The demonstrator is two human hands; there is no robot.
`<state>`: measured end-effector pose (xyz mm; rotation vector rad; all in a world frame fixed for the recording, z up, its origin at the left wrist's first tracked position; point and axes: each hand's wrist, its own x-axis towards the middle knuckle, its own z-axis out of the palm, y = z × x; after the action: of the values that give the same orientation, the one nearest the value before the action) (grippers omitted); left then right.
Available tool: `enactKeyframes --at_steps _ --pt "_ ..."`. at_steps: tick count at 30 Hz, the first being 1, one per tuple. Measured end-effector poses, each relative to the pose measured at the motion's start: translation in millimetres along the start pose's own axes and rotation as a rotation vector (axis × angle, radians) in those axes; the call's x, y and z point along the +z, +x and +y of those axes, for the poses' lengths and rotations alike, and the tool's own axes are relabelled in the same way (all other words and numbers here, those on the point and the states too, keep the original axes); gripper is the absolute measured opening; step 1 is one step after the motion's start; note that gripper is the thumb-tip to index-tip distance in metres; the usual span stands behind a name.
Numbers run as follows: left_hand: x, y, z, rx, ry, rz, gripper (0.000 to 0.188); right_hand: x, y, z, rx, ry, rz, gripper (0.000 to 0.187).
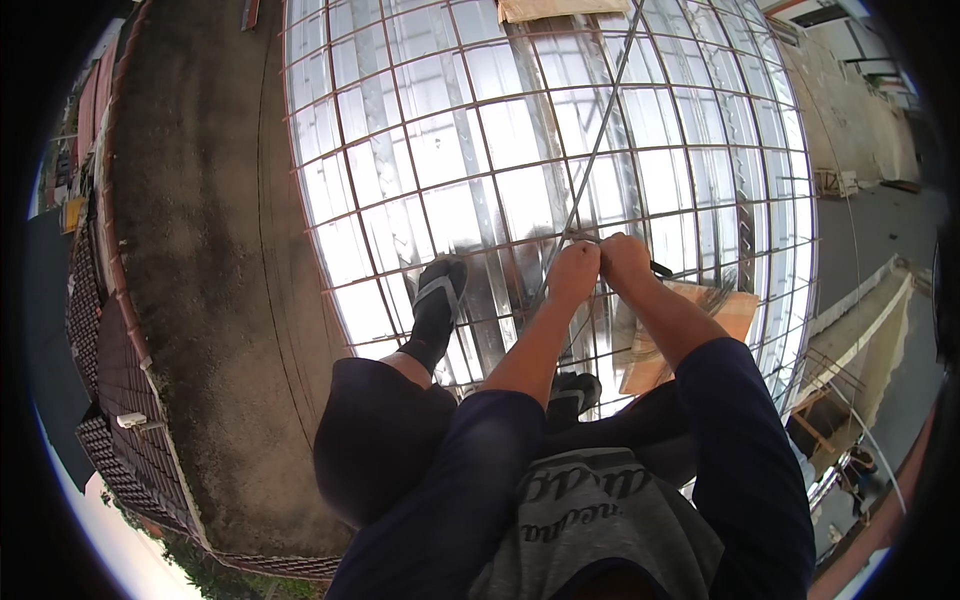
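My left hand (574, 274) and my right hand (627, 262) are closed side by side at a crossing of the rusty steel bar mesh (490, 172). A short black handle (661, 270) juts out from the right hand; the rest of that tool is hidden by the fingers. What the left hand pinches, if anything, is too small to make out. A long thin grey bar (597, 150) runs slantwise over the mesh to the left hand. Beneath the mesh lies shiny ribbed metal decking (447, 145).
An orange-brown board (735, 312) lies right of my legs, with a bundle of thin dark wire (712, 296) on it. My sandalled left foot (437, 300) stands on the mesh. Another board (560, 8) lies at the far end. A stained concrete roof (200, 250) borders the left.
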<state>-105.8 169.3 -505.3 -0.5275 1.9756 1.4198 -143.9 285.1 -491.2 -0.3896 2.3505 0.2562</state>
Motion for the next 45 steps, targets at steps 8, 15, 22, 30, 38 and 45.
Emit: enactKeyframes --at_steps 8,15,22,30,38,45 --pt "-13 14 -39 0.248 0.583 0.188 0.055 -48 6 0 -0.041 0.4 -0.428 0.019" --pt "9 35 -46 0.693 0.794 -0.032 0.044 18 4 23 0.187 1.32 -0.737 0.019" --pt "4 53 -39 0.968 0.784 -0.332 0.015 48 -16 20 0.102 1.413 -0.602 0.027" --pt "52 79 -14 0.621 0.699 -0.154 0.023 23 -14 138 0.099 0.613 0.365 0.037" --pt "36 88 3 0.494 0.908 -0.491 0.022 8 -33 21 0.178 -0.19 0.189 0.036" --pt "33 83 -19 0.668 0.743 -0.388 0.036 3 -8 56 0.153 0.485 -0.459 0.025"
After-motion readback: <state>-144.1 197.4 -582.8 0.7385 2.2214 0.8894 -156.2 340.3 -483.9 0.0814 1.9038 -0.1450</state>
